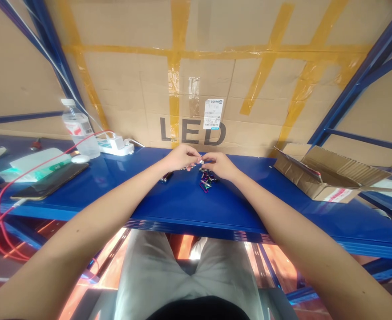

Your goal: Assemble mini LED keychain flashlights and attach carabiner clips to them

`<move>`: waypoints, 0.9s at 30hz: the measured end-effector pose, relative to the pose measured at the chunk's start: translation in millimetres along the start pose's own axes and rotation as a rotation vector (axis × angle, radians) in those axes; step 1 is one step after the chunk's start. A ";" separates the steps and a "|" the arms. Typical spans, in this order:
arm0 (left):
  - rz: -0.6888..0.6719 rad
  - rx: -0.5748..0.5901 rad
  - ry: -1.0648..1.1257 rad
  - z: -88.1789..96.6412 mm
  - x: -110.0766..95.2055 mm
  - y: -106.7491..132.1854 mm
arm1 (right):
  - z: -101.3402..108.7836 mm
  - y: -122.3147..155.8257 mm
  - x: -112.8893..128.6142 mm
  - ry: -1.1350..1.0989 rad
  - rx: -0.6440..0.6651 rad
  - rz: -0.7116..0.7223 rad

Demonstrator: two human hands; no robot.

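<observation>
Over the blue shelf top, my left hand and my right hand meet fingertip to fingertip. Between them shows a small shiny white or silvery piece, too small to name; the fingers of both hands are pinched on it. A heap of small, shiny multicoloured metal pieces, some looped like little carabiners, lies just below my right hand. Under my left hand, a few dark, shiny cylindrical pieces rest on the blue surface, partly hidden by the wrist.
An open cardboard box stands at right. On the left are a water bottle, a power strip, a phone with a red cable, and a tissue pack. A large carton walls off the back.
</observation>
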State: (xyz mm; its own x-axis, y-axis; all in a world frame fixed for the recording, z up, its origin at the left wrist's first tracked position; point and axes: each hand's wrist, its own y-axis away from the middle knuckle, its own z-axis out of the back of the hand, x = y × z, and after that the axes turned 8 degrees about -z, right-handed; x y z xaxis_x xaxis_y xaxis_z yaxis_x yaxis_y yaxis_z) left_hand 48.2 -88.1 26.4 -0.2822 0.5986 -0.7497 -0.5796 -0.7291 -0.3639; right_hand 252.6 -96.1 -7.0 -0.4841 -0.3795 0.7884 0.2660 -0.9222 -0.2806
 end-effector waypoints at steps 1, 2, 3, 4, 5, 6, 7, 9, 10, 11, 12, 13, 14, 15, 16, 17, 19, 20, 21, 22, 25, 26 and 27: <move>-0.011 -0.014 0.014 -2.2 -1.8 0.2 | 0.3 0.0 -0.2 0.005 -0.002 0.005; -0.020 -0.031 0.005 -3.9 -3.3 0.6 | 0.5 0.0 -0.2 0.008 -0.005 0.008; -0.030 -0.047 -0.017 -5.3 -4.4 1.1 | 0.6 0.1 0.0 0.009 -0.007 0.009; -0.043 -0.061 -0.043 -6.3 -5.0 1.6 | 0.6 0.2 0.2 0.009 -0.009 0.007; -0.059 -0.073 -0.072 -7.1 -5.1 2.0 | 0.5 0.2 0.3 0.008 -0.011 0.007; -0.081 -0.082 -0.101 -7.8 -4.7 2.4 | 0.2 0.0 0.3 0.009 -0.015 0.008; -0.107 -0.088 -0.131 -8.5 -4.2 2.7 | 0.0 -0.2 0.0 0.012 -0.019 0.010; -0.161 -0.097 -0.184 -10.4 -2.7 3.3 | -0.3 -0.9 -1.0 0.023 -0.033 0.021; -0.182 -0.101 -0.203 -11.7 -2.1 3.6 | -0.3 -1.2 -1.6 0.028 -0.038 0.030; -0.198 -0.103 -0.216 -13.2 -1.7 3.9 | -0.2 -1.5 -2.2 0.031 -0.042 0.041; -0.205 -0.103 -0.223 -14.8 -1.4 4.3 | 0.0 -1.6 -2.6 0.031 -0.042 0.052; -0.204 -0.102 -0.227 -16.3 -1.3 4.5 | 0.2 -1.7 -2.9 0.031 -0.042 0.062; -0.196 -0.101 -0.227 -17.6 -1.3 4.6 | 0.5 -1.6 -3.0 0.031 -0.044 0.069; -0.183 -0.101 -0.226 -18.5 -1.2 4.4 | 0.7 -1.5 -2.9 0.032 -0.047 0.075; -0.169 -0.099 -0.220 -18.9 -1.0 3.9 | 0.9 -1.4 -2.6 0.033 -0.051 0.078; -0.153 -0.097 -0.206 -18.6 -0.7 3.2 | 1.0 -1.3 -2.3 0.032 -0.054 0.080; -0.124 -0.096 -0.156 -15.8 0.6 1.3 | 1.0 -1.3 -1.8 0.022 -0.061 0.080; -0.116 -0.096 -0.128 -13.5 1.3 0.4 | 1.0 -1.5 -1.5 0.014 -0.064 0.077; -0.118 -0.097 -0.107 -10.8 1.9 -0.3 | 0.9 -1.6 -1.4 0.006 -0.067 0.070; -0.135 -0.095 -0.098 -8.0 2.3 -0.7 | 0.8 -1.8 -1.3 0.002 -0.070 0.061; -0.274 -0.064 -0.189 -1.3 1.1 0.4 | 1.1 -2.0 -1.2 -0.006 -0.072 0.042; -0.332 -0.049 -0.251 0.0 0.0 1.4 | 1.4 -1.8 -1.1 -0.012 -0.070 0.044; -0.384 -0.030 -0.318 0.8 -1.3 2.5 | 1.8 -1.6 -0.9 -0.017 -0.067 0.050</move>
State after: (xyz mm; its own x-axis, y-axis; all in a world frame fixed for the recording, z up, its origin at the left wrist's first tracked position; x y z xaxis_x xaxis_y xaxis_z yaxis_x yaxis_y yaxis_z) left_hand 46.5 -90.4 26.9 -0.2744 0.8939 -0.3545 -0.6662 -0.4426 -0.6003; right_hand 254.1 -94.2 -6.3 -0.4571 -0.4240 0.7818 0.2325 -0.9054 -0.3552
